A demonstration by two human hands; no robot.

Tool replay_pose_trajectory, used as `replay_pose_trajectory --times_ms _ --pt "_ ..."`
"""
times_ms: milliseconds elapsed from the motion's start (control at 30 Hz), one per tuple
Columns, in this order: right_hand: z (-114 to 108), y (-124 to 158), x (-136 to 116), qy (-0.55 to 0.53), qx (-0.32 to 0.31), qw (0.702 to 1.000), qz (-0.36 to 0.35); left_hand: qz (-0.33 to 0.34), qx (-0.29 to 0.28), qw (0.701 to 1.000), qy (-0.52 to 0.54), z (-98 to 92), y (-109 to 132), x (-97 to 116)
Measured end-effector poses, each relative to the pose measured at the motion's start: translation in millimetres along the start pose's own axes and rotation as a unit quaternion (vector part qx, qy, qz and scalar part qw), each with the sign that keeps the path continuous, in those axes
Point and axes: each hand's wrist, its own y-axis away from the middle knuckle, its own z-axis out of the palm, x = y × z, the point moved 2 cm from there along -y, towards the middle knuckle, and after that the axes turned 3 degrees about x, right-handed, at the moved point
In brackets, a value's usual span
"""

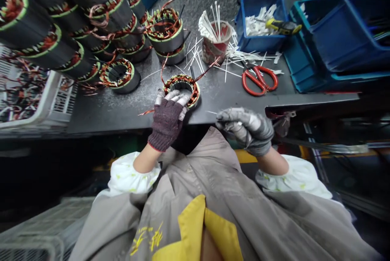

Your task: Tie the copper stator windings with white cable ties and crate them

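My left hand [168, 115], in a dark knitted glove with taped fingertips, grips the near rim of a motor stator [183, 86] with copper windings. The stator lies at the front edge of the dark table [122, 108]. Loose copper leads stick out of it to the upper right and lower left. My right hand [246, 127], in a grey glove, hovers at the table's front edge to the right of the stator. Its fingers are curled and pinch the end of a thin white cable tie [211, 112].
Stacks of wound stators [76, 17] fill the left and back. A cup of white cable ties [216, 37] stands behind, with loose ties scattered around. Red scissors [258, 79] lie to the right. Blue bins [262, 21] sit at the back right. A white crate [33, 98] is on the left.
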Motion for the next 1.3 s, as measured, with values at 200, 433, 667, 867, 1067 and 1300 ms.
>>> replay_pose_trajectory --times_ms 200,433,667,867,1067,1300 --pt "22 17 -4 -0.070 -0.075 0.993 -0.067 -0.013 -0.010 1.000 -0.001 -1.1 -2 -3" --pt "30 9 1 -0.094 -0.087 0.991 -0.030 -0.011 0.021 1.000 -0.005 1.2 -1 -1" --pt "31 15 5 -0.094 -0.065 0.993 -0.015 -0.013 0.024 1.000 0.000 0.1 -2 1" --pt "37 18 12 -0.116 -0.081 0.989 0.032 -0.031 0.032 0.999 0.002 -1.0 -3 4" --pt "33 11 13 -0.106 -0.069 0.991 0.046 -0.033 0.052 0.998 0.002 -1.2 -5 8" --pt "36 7 10 -0.111 -0.094 0.989 0.040 -0.066 0.054 0.996 0.008 -1.0 -6 8"
